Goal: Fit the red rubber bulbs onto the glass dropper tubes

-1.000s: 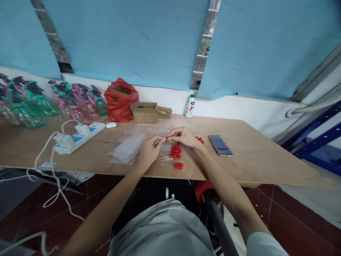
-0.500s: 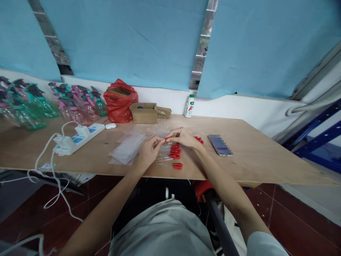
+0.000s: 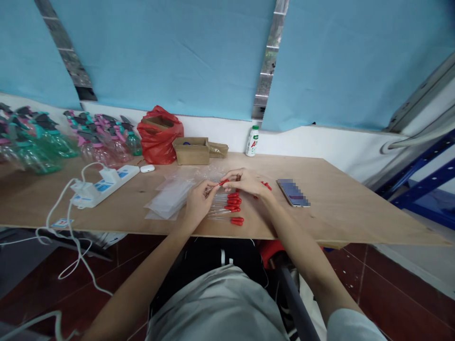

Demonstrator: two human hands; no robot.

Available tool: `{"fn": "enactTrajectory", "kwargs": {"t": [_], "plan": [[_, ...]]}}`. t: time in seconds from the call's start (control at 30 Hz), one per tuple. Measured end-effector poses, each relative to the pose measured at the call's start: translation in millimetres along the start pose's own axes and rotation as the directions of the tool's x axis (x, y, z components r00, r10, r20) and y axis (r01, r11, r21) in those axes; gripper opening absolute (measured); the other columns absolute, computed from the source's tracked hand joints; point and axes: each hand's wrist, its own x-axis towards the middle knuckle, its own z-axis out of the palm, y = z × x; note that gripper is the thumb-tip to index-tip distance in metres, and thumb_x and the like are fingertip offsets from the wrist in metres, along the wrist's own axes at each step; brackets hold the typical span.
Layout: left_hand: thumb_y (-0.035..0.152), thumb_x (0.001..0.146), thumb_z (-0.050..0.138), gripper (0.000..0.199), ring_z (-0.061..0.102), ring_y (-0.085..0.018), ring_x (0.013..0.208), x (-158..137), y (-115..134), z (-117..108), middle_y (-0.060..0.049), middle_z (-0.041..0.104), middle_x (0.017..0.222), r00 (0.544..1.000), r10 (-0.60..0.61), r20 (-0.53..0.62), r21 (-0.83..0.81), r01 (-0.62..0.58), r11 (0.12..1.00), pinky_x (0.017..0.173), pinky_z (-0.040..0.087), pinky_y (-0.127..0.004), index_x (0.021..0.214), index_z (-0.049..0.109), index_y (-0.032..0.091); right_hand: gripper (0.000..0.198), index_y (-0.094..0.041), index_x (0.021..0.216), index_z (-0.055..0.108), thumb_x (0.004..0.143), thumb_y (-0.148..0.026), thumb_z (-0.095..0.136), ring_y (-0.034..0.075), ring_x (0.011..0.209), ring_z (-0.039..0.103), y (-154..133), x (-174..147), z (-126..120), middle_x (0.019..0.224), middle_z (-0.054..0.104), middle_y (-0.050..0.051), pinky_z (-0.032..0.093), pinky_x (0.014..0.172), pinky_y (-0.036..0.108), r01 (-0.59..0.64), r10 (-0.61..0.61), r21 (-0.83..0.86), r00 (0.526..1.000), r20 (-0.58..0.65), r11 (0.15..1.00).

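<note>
Between my two hands is a dropper with a red rubber bulb. My left hand pinches its thin clear tube, while the fingers of my right hand close on the bulb end. Below my hands several droppers with red bulbs lie in a row, their clear tubes pointing left. A few loose red bulbs rest just right of my right wrist. Left of my left hand, clear plastic bags are spread flat in a stack.
A phone lies to the right. Along the back stand a white bottle, a cardboard box, a red plastic bag and several spray bottles. A power strip with white cables sits at left on the wooden table.
My fingers have shifted slightly around the dropper, and more of its red bulb shows between my hands. The things on the table stay where they were.
</note>
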Motion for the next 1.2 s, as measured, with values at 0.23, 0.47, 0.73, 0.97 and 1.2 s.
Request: {"fn": "enactTrajectory", "kwargs": {"t": [0.23,0.47,0.73,0.97,1.2], "plan": [[0.029,0.101,0.071,0.011,0.065,-0.016,0.073,0,-6,0,0.0,0.07,0.078,1.0,0.007,0.003,-0.009,-0.007,1.0,0.07,0.048,-0.029,0.093,0.074,0.021,0.038,-0.014,0.101,0.083,0.078,-0.043,0.094,0.017,0.079,0.08,0,-2,-2,0.089,0.085,0.008,0.065,0.079,0.03,-0.009,0.009,0.006,1.0,-0.005,1.0],[0.032,0.102,0.071,0.012,0.068,-0.018,0.08,-3,-14,2,0.0,0.069,0.078,0.999,0.01,0.05,-0.011,-0.009,1.0,0.072,0.048,-0.03,0.094,0.073,0.022,0.041,-0.014,0.098,0.083,0.074,-0.044,0.096,0.019,0.079,0.082,1,-4,0,0.089,0.085,0.009,0.067,0.08,0.031,-0.051,0.052,0.029,0.999,-0.017,0.998],[0.034,0.103,0.069,0.014,0.064,-0.016,0.073,-4,-18,2,0.001,0.069,0.076,0.996,-0.013,0.092,-0.032,0.016,0.999,0.068,0.045,-0.029,0.097,0.074,0.022,0.043,-0.014,0.094,0.084,0.071,-0.047,0.098,0.02,0.079,0.082,3,-3,2,0.086,0.085,0.009,0.068,0.08,0.032,-0.061,0.061,0.029,0.998,-0.022,0.998],[0.036,0.103,0.067,0.016,0.059,-0.015,0.068,-4,-19,2,0.001,0.066,0.074,0.992,-0.027,0.123,-0.052,0.034,0.998,0.065,0.043,-0.029,0.097,0.074,0.022,0.043,-0.014,0.091,0.084,0.071,-0.049,0.098,0.019,0.076,0.081,4,-3,2,0.084,0.084,0.009,0.067,0.077,0.03,-0.044,0.044,0.038,0.999,-0.008,0.998],[0.035,0.102,0.069,0.013,0.051,-0.013,0.061,-4,-15,0,0.005,0.057,0.066,0.995,-0.032,0.091,-0.052,0.037,0.998,0.063,0.039,-0.028,0.101,0.072,0.023,0.041,-0.013,0.095,0.084,0.077,-0.049,0.095,0.016,0.071,0.078,1,-5,1,0.081,0.083,0.008,0.065,0.075,0.029,-0.003,0.003,-0.012,1.0,-0.011,1.0]]}}
